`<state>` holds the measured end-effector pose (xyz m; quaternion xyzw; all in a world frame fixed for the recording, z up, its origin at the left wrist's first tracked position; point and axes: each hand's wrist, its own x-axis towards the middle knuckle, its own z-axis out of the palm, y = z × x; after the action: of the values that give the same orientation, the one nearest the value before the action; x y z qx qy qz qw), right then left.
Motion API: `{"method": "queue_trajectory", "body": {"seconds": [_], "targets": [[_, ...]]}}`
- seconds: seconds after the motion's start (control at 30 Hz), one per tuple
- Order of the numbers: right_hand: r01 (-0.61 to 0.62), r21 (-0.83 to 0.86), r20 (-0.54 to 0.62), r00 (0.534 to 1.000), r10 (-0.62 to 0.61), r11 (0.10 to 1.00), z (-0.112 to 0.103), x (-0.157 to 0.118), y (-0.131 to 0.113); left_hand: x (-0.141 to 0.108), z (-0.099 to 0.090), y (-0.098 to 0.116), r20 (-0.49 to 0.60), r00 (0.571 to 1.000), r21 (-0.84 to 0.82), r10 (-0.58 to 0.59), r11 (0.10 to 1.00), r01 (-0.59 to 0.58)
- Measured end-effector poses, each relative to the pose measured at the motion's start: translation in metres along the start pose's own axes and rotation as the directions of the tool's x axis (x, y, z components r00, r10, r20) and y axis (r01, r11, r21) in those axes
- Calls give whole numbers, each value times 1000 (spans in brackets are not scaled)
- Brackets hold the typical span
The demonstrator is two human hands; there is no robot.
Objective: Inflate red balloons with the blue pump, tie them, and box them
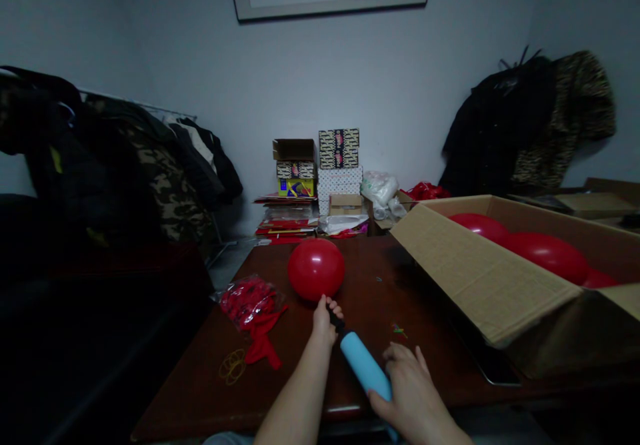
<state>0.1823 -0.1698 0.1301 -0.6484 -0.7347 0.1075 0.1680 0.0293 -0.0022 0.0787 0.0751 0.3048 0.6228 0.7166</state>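
The balloon (pixel 316 269) sits over the table (pixel 367 298), our left hand (pixel 328 318) clamped on its neck at the pump's (pixel 367 366) tip; our right hand (pixel 413 388), fingers apart, is by the pump's near end. We judge the balloon light, slick, easily burst: best held by its neck.

Round balloon (pixel 316 269) was plain red w/ whitish shine. Pump (pixel 364 365) in front of it was lt. blue, blk nozzle end. Bench (pixel 373 312) under it was dk. reddish-brn. L. of balloon, limp balloons (pixel 263 348) were red, rubber bands (pixel 233 367) yellowish. R. of it, carton (pixel 465 265) was tan-brn, inflated balloons (pixel 545 255) inside red. Behind it, top box (pixel 327 148) had blk/cream pattern, dotted box (pixel 327 182) was white w/ multicol. specks.
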Motion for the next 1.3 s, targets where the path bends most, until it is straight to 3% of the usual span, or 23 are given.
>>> {"method": "queue_trajectory", "body": {"seconds": [0.23, 0.33, 0.43, 0.73, 0.93, 1.3], "targets": [[-34, -19, -35, 999, 33, 999, 9, 34, -10, -4, -7, -14, -3, 997, 115, -77, 990, 76], [-83, -66, 59, 994, 87, 994, 14, 40, -12, 0, -9, -18, -51, 999, 57, 17, 998, -14], [-89, -91, 150, 983, 102, 992, 19, 40, -11, 5, -8, -16, -80, 997, 43, 22, 999, -19], [-77, -66, 166, 982, 87, 995, 7, 8, -2, 16, 4, 5, -53, 997, 72, 56, 996, -52], [-49, -58, 298, 953, 64, 997, -8, -28, 23, 26, 12, 23, -44, 996, 72, 80, 994, -77], [-94, 33, 275, 958, 81, 995, -11, -36, 27, 15, 9, 5, -67, 996, 49, 51, 998, -48]]}}
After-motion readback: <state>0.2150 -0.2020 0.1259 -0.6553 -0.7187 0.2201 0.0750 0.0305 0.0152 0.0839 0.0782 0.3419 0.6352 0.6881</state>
